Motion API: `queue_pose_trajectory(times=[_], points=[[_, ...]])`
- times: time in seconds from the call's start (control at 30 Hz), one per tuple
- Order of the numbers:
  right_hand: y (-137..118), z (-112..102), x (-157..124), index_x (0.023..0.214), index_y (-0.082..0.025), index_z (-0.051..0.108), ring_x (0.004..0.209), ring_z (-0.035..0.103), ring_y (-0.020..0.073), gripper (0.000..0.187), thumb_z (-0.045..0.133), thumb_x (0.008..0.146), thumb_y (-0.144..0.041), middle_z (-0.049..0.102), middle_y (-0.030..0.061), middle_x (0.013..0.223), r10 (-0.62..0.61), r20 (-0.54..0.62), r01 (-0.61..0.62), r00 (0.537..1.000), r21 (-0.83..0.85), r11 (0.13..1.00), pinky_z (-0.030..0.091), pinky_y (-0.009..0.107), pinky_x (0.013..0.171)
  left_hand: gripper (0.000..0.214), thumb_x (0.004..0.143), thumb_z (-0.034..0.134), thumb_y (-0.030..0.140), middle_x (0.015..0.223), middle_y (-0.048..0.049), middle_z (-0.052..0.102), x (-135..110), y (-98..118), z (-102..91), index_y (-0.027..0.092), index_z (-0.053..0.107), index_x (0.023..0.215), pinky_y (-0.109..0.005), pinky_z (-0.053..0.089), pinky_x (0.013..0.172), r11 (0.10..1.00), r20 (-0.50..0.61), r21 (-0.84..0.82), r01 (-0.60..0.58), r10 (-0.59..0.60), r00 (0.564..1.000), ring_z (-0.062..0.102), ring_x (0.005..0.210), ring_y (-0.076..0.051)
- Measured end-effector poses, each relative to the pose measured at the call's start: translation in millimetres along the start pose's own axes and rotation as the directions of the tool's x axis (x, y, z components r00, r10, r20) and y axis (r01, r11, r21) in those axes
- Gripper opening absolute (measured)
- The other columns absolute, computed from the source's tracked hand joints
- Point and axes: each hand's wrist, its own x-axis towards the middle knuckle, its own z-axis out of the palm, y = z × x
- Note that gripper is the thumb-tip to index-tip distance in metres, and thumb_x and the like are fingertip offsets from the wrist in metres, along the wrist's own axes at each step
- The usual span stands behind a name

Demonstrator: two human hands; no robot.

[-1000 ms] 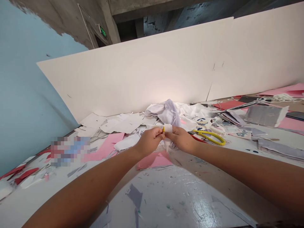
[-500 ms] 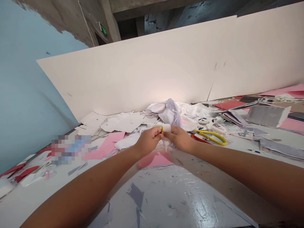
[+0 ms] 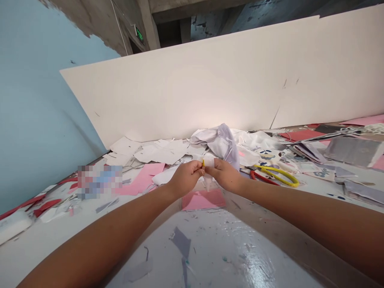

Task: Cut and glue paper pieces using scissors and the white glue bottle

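Observation:
My right hand [image 3: 225, 175] is closed around a small whitish, translucent glue bottle [image 3: 209, 181], its narrow nozzle pointing down. From the other side, the pinched fingers of my left hand [image 3: 186, 178] meet the same bottle. A small yellow bit [image 3: 203, 163] shows at those fingertips; what part it is, I cannot tell. Just below the nozzle lies a pink sheet [image 3: 204, 200] on the white table [image 3: 222, 240]. Crumpled white and pale lilac cloth [image 3: 223, 140] is heaped behind my hands.
Scissors with yellow and red handles [image 3: 277, 176] lie right of my right hand. White paper scraps [image 3: 162, 151] and pink paper [image 3: 144, 180] spread to the left. Grey fabric pieces [image 3: 349, 150] lie far right. A white board [image 3: 192, 88] stands behind the table.
The view has shifted slightly, so the surroundings sit further right. Both hands stay together at the bottle, with barely any change in grip.

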Motion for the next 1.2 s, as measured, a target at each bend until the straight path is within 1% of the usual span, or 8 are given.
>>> queue_pose_trajectory(times=[0.2, 0.4, 0.57, 0.73, 0.87, 1.07, 1.2], points=[[-9, 11, 4, 0.065, -0.018, 0.047, 0.057, 0.040, 0.0110, 0.020, 0.042, 0.073, -0.036, 0.044, -0.0030, 0.060, 0.015, 0.011, -0.015, 1.000, -0.014, 1.000, 0.030, 0.024, 0.052, 0.015, 0.076, 0.042, 0.031, 0.062, 0.0047, 0.048, -8, -9, -8.4, 0.019, 0.049, 0.069, -0.021, 0.030, 0.051, 1.000, -0.036, 0.013, 0.010, -0.010, 0.999, 0.040, 0.057, -0.009], [-23, 16, 4, 0.061, -0.019, 0.043, 0.053, 0.036, 0.0100, 0.020, 0.041, 0.072, -0.034, 0.039, -0.0039, 0.056, 0.039, 0.035, -0.037, 0.999, -0.052, 0.998, 0.026, 0.023, 0.048, 0.015, 0.075, 0.042, 0.031, 0.060, 0.0048, 0.047, -15, -10, -15.9, 0.020, 0.048, 0.068, -0.021, 0.030, 0.049, 0.999, -0.051, -0.017, 0.046, -0.046, 0.998, 0.039, 0.053, -0.009], [-27, 22, 7, 0.063, -0.019, 0.043, 0.055, 0.038, 0.0104, 0.019, 0.041, 0.073, -0.034, 0.042, -0.0038, 0.058, 0.038, 0.045, -0.035, 0.998, -0.064, 0.997, 0.027, 0.023, 0.050, 0.016, 0.076, 0.041, 0.030, 0.059, 0.0049, 0.045, -19, -13, -21.1, 0.020, 0.046, 0.065, -0.021, 0.029, 0.048, 0.998, -0.048, -0.031, 0.045, -0.047, 0.998, 0.036, 0.052, -0.009], [-31, 29, 8, 0.061, -0.019, 0.040, 0.054, 0.037, 0.0102, 0.021, 0.041, 0.073, -0.036, 0.041, -0.0045, 0.057, 0.026, 0.069, -0.022, 0.997, -0.057, 0.998, 0.028, 0.023, 0.050, 0.016, 0.075, 0.041, 0.030, 0.058, 0.0050, 0.042, -24, -17, -26.7, 0.019, 0.044, 0.064, -0.021, 0.029, 0.047, 0.998, -0.054, -0.030, 0.059, -0.061, 0.997, 0.035, 0.053, -0.009], [-34, 35, 10, 0.062, -0.019, 0.041, 0.056, 0.039, 0.0107, 0.021, 0.041, 0.074, -0.037, 0.043, -0.0041, 0.059, 0.012, 0.091, -0.007, 0.996, -0.051, 0.999, 0.029, 0.024, 0.052, 0.016, 0.075, 0.041, 0.031, 0.058, 0.0050, 0.041, -31, -19, -32.3, 0.019, 0.043, 0.064, -0.021, 0.028, 0.047, 0.996, -0.056, -0.030, 0.084, -0.086, 0.995, 0.034, 0.051, -0.008], [-39, 45, 15, 0.063, -0.019, 0.045, 0.056, 0.039, 0.0112, 0.020, 0.042, 0.073, -0.036, 0.045, -0.0030, 0.060, 0.005, 0.100, 0.000, 0.995, -0.050, 0.999, 0.029, 0.025, 0.052, 0.017, 0.075, 0.041, 0.034, 0.062, 0.0037, 0.049, -38, -24, -41.4, 0.020, 0.047, 0.068, -0.022, 0.033, 0.051, 0.995, -0.073, -0.013, 0.099, -0.099, 0.992, 0.042, 0.056, -0.011], [-42, 50, 17, 0.066, -0.018, 0.049, 0.059, 0.042, 0.0123, 0.021, 0.042, 0.074, -0.036, 0.049, -0.0015, 0.063, -0.008, 0.116, 0.013, 0.993, -0.043, 0.999, 0.032, 0.025, 0.056, 0.016, 0.075, 0.041, 0.033, 0.065, 0.0029, 0.052, -42, -26, -46.2, 0.020, 0.050, 0.071, -0.023, 0.035, 0.054, 0.994, -0.082, -0.007, 0.111, -0.111, 0.990, 0.046, 0.060, -0.012]])
